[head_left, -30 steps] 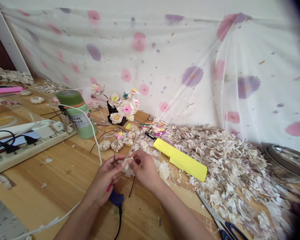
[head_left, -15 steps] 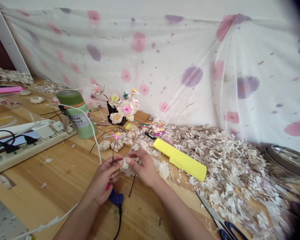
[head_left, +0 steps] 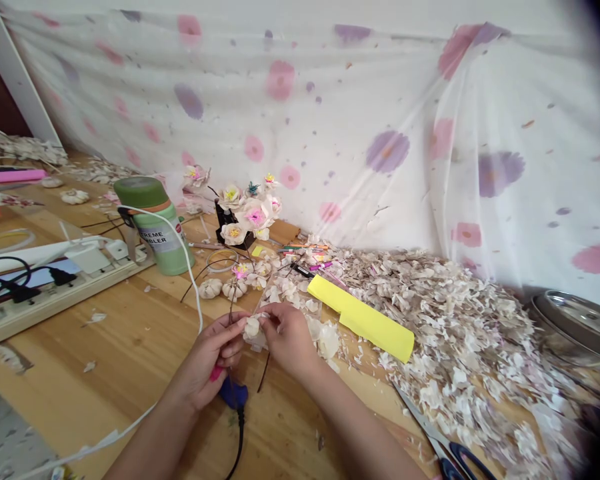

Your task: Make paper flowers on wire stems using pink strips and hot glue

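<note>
My left hand (head_left: pixel 207 360) is closed around a thin dark stem (head_left: pixel 232 308) that stands nearly upright. A pink and yellow flower centre (head_left: pixel 240 271) appears at the stem's top. My right hand (head_left: pixel 293 343) pinches a pale cream petal (head_left: pixel 251 328) at its edge, and the left fingertips touch its other side. Below the hands lies a blue tool (head_left: pixel 234 395) with a black cord; a pink part shows beside the left palm. Another dark stem (head_left: pixel 264 373) slants out under my right hand. Two garlic bulbs (head_left: pixel 211 288) lie just beyond the left fingers.
A heap of dry garlic skins (head_left: pixel 430 293) covers the right side. Scissors (head_left: pixel 430 433), a yellow paper strip (head_left: pixel 363 319) and a metal lidded pot (head_left: pixel 580 327) are there. On the left stand a green tumbler (head_left: pixel 155 227) and a power strip (head_left: pixel 55 293). Finished flowers (head_left: pixel 253 213) stand behind.
The pale petal between my fingertips has turned and shows more of its face. The right fingers have curled in slightly. The stem's flower centre has tilted a little to the right.
</note>
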Tool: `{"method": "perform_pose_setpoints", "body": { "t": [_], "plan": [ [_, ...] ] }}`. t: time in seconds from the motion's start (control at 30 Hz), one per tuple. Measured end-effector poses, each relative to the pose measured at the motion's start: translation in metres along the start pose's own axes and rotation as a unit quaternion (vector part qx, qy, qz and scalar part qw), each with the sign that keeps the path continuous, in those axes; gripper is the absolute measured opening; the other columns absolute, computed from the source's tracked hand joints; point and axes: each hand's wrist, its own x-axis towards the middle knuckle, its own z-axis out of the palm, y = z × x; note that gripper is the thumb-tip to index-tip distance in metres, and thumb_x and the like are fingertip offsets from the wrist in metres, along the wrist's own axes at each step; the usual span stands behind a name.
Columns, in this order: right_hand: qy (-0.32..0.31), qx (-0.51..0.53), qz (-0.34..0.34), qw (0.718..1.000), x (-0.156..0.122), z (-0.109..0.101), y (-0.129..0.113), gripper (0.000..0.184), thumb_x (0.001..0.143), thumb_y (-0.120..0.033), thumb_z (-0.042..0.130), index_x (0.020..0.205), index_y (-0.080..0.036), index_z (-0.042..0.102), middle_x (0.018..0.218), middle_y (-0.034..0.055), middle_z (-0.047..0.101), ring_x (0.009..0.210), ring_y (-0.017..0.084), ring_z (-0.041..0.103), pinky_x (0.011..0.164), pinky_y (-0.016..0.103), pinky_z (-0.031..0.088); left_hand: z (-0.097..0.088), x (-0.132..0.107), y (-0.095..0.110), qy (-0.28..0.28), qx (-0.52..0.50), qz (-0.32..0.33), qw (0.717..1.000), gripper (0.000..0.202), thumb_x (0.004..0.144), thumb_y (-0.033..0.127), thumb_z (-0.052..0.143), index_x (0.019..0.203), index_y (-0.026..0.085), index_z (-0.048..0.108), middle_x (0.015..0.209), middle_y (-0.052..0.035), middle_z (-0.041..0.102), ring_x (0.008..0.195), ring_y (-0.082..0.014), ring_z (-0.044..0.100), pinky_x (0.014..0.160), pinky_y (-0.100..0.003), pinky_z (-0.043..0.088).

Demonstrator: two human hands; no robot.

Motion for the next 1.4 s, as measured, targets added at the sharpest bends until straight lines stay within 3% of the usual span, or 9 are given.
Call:
{"method": "perform_pose_setpoints", "body": {
  "t": [0.1,0.2,0.3,0.43,0.63,0.8,1.03,1.2,1.4],
  "plan": [
    [0.004,-0.068,-0.059,0.996,-0.004,-0.002,-0.006,0.017,0.086,-0.015,0.05,0.09,-0.019,0.066,0.088,0.0071,0.066,0.087,0.021,0.054,0.083,0.033,0.04,0.001,-0.002,-0.001,-0.001,0.024,0.014,1.0,0.039,0.06,0.037,0.083,0.082,0.014,0.06,0.057,0.0075,0.041,0.04,-0.0002,0.024,0.035,-0.011,0.015],
    [-0.001,-0.171,-0.127,0.977,-0.006,-0.005,-0.011,0.02,0.088,-0.014,0.045,0.092,-0.017,0.064,0.084,0.0083,0.065,0.084,0.021,0.054,0.077,0.031,0.041,0.003,-0.003,-0.001,0.003,0.04,0.025,0.999,0.042,0.063,0.046,0.079,0.083,0.014,0.061,0.057,0.0071,0.042,0.041,-0.0007,0.024,0.035,-0.011,0.015],
    [-0.008,-0.219,-0.151,0.964,-0.007,-0.006,-0.014,0.02,0.087,-0.013,0.044,0.092,-0.016,0.063,0.082,0.0081,0.064,0.082,0.021,0.053,0.074,0.029,0.041,0.004,-0.004,-0.002,0.009,0.054,0.031,0.998,0.044,0.06,0.046,0.081,0.086,0.015,0.061,0.056,0.008,0.041,0.04,-0.0009,0.024,0.036,-0.012,0.016],
    [-0.025,-0.218,-0.15,0.964,-0.006,-0.006,-0.014,0.017,0.087,-0.014,0.047,0.091,-0.016,0.063,0.082,0.0073,0.063,0.082,0.02,0.053,0.074,0.029,0.04,0.005,-0.003,-0.003,0.021,0.071,0.04,0.996,0.045,0.054,0.037,0.086,0.086,0.015,0.062,0.056,0.0089,0.042,0.04,0.0,0.022,0.037,-0.012,0.016],
    [-0.032,-0.153,-0.094,0.983,-0.003,-0.004,-0.01,0.017,0.083,-0.009,0.049,0.078,-0.017,0.062,0.076,0.0059,0.062,0.08,0.02,0.052,0.075,0.03,0.04,0.006,-0.001,-0.004,0.024,0.084,0.027,0.996,0.042,0.052,0.038,0.084,0.077,0.012,0.063,0.054,0.0066,0.045,0.039,-0.0002,0.021,0.037,-0.014,0.013],
    [-0.044,-0.086,-0.054,0.994,0.001,-0.005,-0.004,0.02,0.081,-0.005,0.049,0.077,-0.017,0.063,0.075,0.0026,0.064,0.075,0.016,0.054,0.071,0.025,0.041,0.005,-0.003,-0.004,0.03,0.094,0.014,0.995,0.039,0.05,0.036,0.083,0.074,0.013,0.063,0.05,0.0075,0.043,0.038,-0.0007,0.02,0.037,-0.015,0.011],
    [-0.159,-0.007,-0.028,0.987,0.008,-0.022,-0.001,0.016,0.078,-0.006,0.055,0.067,-0.015,0.062,0.058,-0.0056,0.054,0.054,0.008,0.048,0.053,0.016,0.039,0.005,-0.005,-0.005,0.02,0.129,0.001,0.991,0.029,0.051,0.029,0.078,0.069,0.014,0.062,0.052,0.0013,0.055,0.038,-0.0023,0.025,0.038,-0.016,0.015],
    [-0.187,-0.039,-0.048,0.98,0.012,-0.036,-0.01,0.017,0.073,-0.001,0.055,0.066,-0.015,0.062,0.056,-0.0065,0.05,0.053,0.008,0.043,0.051,0.016,0.034,0.007,-0.006,-0.005,0.01,0.155,0.002,0.988,0.021,0.053,0.026,0.075,0.065,0.014,0.063,0.05,0.0005,0.055,0.039,-0.0035,0.025,0.038,-0.016,0.016],
    [-0.181,-0.145,-0.092,0.968,0.017,-0.034,-0.023,0.024,0.068,0.003,0.049,0.059,-0.018,0.059,0.055,-0.0043,0.051,0.055,0.011,0.042,0.054,0.02,0.031,0.009,-0.004,-0.004,0.02,0.149,0.006,0.989,0.019,0.054,0.025,0.075,0.064,0.014,0.063,0.05,0.0019,0.052,0.038,-0.0031,0.025,0.037,-0.016,0.014]
  ]
}}
